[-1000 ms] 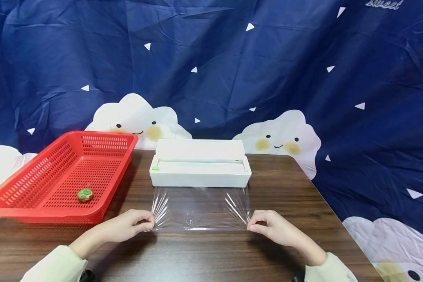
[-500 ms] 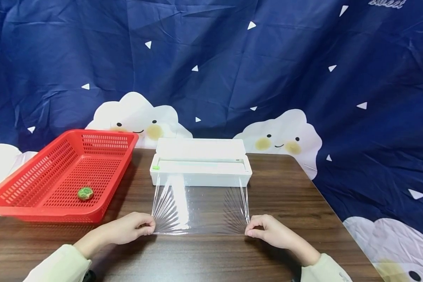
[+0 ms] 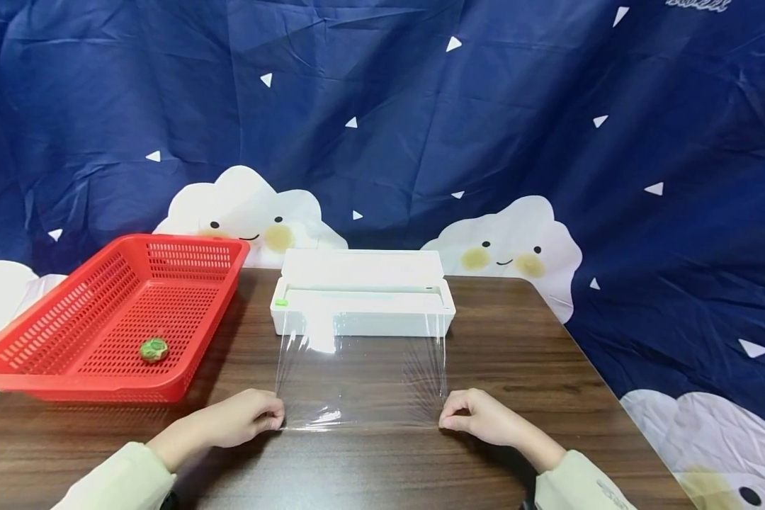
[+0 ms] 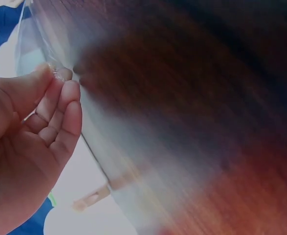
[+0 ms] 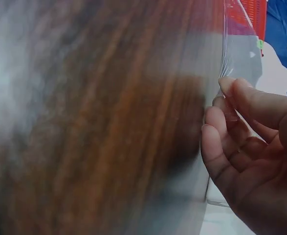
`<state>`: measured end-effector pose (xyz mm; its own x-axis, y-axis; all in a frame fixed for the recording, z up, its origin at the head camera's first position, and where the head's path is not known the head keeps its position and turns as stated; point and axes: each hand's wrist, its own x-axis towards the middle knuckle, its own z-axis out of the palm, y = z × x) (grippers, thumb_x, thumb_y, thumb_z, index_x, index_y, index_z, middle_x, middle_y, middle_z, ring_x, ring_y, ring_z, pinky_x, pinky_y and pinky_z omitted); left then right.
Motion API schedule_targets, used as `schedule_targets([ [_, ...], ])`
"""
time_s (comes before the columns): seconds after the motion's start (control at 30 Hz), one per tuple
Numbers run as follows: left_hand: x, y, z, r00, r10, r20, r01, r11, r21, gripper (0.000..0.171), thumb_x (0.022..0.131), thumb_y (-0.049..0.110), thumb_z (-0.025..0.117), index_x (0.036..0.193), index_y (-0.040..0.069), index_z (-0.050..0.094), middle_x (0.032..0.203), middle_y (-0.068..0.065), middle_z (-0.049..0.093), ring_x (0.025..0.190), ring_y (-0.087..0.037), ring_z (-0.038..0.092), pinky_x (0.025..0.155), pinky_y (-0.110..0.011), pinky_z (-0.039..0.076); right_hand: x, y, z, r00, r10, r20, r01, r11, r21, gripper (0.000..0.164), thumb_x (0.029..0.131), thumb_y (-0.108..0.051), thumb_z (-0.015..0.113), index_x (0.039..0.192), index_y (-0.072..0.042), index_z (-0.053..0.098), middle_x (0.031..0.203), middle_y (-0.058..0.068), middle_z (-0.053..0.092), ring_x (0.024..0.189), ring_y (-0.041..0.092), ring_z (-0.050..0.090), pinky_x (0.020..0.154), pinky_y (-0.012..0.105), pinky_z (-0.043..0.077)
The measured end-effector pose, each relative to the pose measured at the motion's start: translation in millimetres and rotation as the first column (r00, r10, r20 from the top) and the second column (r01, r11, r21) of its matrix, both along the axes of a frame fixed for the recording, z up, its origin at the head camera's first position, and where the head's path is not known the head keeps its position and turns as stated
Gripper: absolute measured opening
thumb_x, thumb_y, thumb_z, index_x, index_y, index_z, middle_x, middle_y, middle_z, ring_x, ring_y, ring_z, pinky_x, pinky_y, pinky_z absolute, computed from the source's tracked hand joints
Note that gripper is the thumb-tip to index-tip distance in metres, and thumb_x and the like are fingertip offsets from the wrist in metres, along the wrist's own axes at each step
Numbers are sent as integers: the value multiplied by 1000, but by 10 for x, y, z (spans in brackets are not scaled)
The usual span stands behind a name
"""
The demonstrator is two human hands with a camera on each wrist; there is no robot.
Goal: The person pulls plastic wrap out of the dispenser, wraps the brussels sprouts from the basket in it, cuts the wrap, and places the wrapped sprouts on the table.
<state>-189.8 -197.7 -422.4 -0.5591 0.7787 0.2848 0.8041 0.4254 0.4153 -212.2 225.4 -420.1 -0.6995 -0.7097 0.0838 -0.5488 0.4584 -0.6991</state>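
Observation:
A sheet of clear plastic wrap [image 3: 360, 382] stretches from the white wrap dispenser box [image 3: 363, 324] toward me, with shiny creases at both front corners. My left hand [image 3: 242, 418] pinches the front left corner between thumb and forefinger. At the front right corner my right hand [image 3: 481, 419] pinches the film the same way. In the left wrist view, bunched film shows at the thumb tip of the left hand [image 4: 40, 117]. The right wrist view has film running up from the fingertips of the right hand [image 5: 251, 132]. The box's lid [image 3: 362, 267] stands raised behind it.
To the left, a red plastic basket [image 3: 194, 361] holds one small green round vegetable [image 3: 154, 350]. A green slider [image 3: 281, 302] sits at the box's left end. The wooden table [image 3: 357, 474] ends at a dark blue curtain [image 3: 382, 127] with cloud prints.
Both hands have drawn back toward me and slightly closer together, pulling more film out. The film has risen from below the box front to stretch across its face.

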Motion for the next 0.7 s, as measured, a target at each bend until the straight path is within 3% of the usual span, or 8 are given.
schedule_targets([
  [0.23, 4, 42, 34, 999, 46, 20, -45, 998, -51, 23, 80, 3, 66, 68, 15, 51, 69, 14, 40, 64, 1, 39, 56, -17, 36, -41, -30, -31, 999, -5, 52, 6, 1000, -14, 12, 84, -12, 65, 73, -6, 67, 80, -4, 55, 60, 2, 51, 52, 25, 49],
  [0.43, 16, 72, 72, 995, 86, 50, -81, 992, -98, 23, 79, 3, 67, 67, 16, 53, 69, 16, 42, 64, 1, 41, 56, -18, 38, -46, -30, -11, 997, -11, 80, 12, 1000, -16, 14, 86, -14, 64, 75, -6, 67, 77, -5, 55, 55, 3, 50, 48, 24, 47],
  [0.7, 19, 80, 83, 991, 92, 99, -82, 991, -102, 20, 82, 6, 67, 72, 17, 53, 68, 17, 46, 64, 1, 44, 56, -19, 39, -56, -26, 10, 986, -73, 148, 75, 997, -2, 10, 89, -13, 60, 84, -5, 62, 70, -1, 57, 55, 7, 51, 48, 24, 45],
])
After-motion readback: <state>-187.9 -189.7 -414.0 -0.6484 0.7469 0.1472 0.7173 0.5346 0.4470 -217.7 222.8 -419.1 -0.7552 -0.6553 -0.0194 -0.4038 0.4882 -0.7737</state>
